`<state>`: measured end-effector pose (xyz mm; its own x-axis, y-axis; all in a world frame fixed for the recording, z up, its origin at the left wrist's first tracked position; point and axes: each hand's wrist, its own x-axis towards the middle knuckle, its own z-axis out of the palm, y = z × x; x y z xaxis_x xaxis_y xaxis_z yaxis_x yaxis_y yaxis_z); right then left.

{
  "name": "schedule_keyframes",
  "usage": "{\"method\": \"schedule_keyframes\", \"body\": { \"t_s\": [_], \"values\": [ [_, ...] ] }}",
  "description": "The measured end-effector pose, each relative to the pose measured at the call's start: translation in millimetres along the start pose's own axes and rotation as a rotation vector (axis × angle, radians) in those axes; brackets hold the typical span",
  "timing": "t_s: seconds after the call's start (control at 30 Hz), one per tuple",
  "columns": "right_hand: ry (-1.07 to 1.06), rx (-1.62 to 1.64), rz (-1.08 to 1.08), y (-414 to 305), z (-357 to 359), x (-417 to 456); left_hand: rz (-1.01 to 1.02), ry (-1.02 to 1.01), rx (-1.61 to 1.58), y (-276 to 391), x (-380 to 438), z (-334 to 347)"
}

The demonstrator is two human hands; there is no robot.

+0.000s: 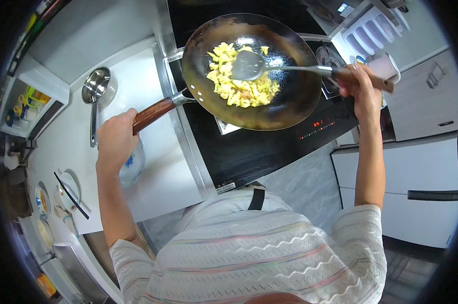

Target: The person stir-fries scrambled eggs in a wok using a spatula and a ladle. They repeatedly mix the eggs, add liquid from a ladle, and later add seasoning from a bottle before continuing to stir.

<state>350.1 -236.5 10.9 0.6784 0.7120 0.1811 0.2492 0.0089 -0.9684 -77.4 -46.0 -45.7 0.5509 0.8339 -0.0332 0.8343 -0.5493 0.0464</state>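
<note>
My left hand [117,138] grips the brown wooden handle [153,114] of a dark metal wok [289,110]. The wok is over a black glass induction cooktop [232,159] with lit red controls. In my right hand [362,89] is the wooden handle of a metal wok spatula [248,65]. Its blade lies against yellow-green cauliflower florets [229,87] in the left and middle part of the wok. A few brownish bits show among the florets. Under my left wrist, a bowl with a blue pattern [136,167] is partly covered.
A steel ladle [96,85] lies on the white counter [175,167] at the left. Farther left, black chopsticks [71,195] rest across a white bowl [70,188] near other dishes. A white rack [371,34] and a light-coloured container [386,66] stand at the right.
</note>
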Motion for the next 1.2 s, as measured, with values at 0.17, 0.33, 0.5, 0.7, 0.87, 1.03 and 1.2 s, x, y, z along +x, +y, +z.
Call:
{"method": "schedule_keyframes", "body": {
  "t_s": [0.17,0.33,0.5,0.7,0.87,1.03,1.2],
  "values": [
    [0.087,0.050,0.054,28.5,-10.9,-0.2,0.046,0.013,0.003,0.1,5.8,2.0],
    [0.008,-0.316,-0.220,-52.0,-58.3,32.0,0.035,0.005,0.003,0.7,-1.3,-3.1],
    [-0.074,-0.572,-0.178,-101.5,-48.8,38.8,0.113,0.037,-0.042,9.0,7.9,-3.7],
    [-0.020,-0.113,0.036,-33.8,-9.1,38.1,0.119,0.032,0.006,4.6,13.0,7.9],
    [-0.023,-0.413,-0.219,-81.7,-32.3,47.9,0.136,0.046,0.014,5.8,10.4,5.8],
    [-0.103,-0.471,-0.175,-68.7,-31.7,56.4,0.104,0.026,0.014,10.8,12.5,3.0],
    [-0.206,-0.159,-0.152,-34.0,4.9,47.6,0.108,0.033,0.016,7.7,11.4,5.6]
  ]
}}
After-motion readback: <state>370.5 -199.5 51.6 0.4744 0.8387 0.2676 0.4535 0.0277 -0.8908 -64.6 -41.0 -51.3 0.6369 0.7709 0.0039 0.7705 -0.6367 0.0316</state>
